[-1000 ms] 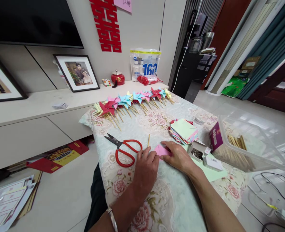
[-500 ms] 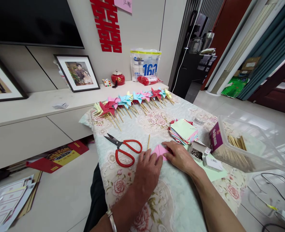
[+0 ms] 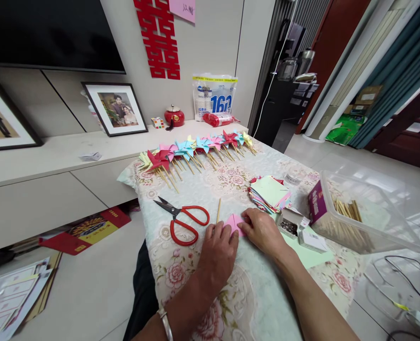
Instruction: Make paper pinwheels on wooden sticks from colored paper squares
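my left hand (image 3: 217, 252) and right hand (image 3: 266, 231): both flat, fingers pressing pink paper (image 3: 234, 221) onto the cloth (image 3: 252, 293), nothing clamped. just left: wooden stick (image 3: 218, 210), red scissors (image 3: 181, 219). right: pin box (image 3: 291, 222), clear tub (image 3: 369, 215) of sticks. beyond: paper stack (image 3: 270, 192). far edge: row of pinwheels (image 3: 196, 147).

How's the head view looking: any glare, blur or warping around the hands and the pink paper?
Head view: even daylight, soft shadows; hands, left and right, and pink paper are sharp; glare only on the floor and the plastic bin; wide-angle lens bends edges and stretches the forearms.
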`<control>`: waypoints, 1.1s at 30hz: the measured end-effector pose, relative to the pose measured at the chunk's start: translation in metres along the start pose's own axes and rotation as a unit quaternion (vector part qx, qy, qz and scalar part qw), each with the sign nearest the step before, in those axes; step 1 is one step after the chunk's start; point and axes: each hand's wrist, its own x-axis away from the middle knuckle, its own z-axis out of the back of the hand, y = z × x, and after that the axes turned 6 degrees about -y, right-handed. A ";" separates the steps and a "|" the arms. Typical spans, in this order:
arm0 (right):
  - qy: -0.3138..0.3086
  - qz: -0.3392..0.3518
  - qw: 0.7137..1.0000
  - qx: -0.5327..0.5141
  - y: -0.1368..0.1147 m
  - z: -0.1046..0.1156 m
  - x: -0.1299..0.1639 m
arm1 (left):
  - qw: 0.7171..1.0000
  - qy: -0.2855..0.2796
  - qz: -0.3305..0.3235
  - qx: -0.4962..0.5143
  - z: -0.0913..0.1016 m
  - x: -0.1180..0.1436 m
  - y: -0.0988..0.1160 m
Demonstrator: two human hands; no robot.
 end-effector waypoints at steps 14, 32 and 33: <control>0.002 -0.006 1.000 -0.018 0.001 -0.002 -0.001 | 0.999 0.033 -0.010 0.004 0.005 0.001 0.000; 0.129 -0.018 0.878 -0.460 0.015 0.006 -0.008 | 0.635 -0.047 0.362 0.681 0.015 -0.034 0.012; 0.129 -0.017 0.870 -0.475 0.014 0.005 -0.008 | 0.597 -0.024 0.371 0.711 0.015 -0.039 0.013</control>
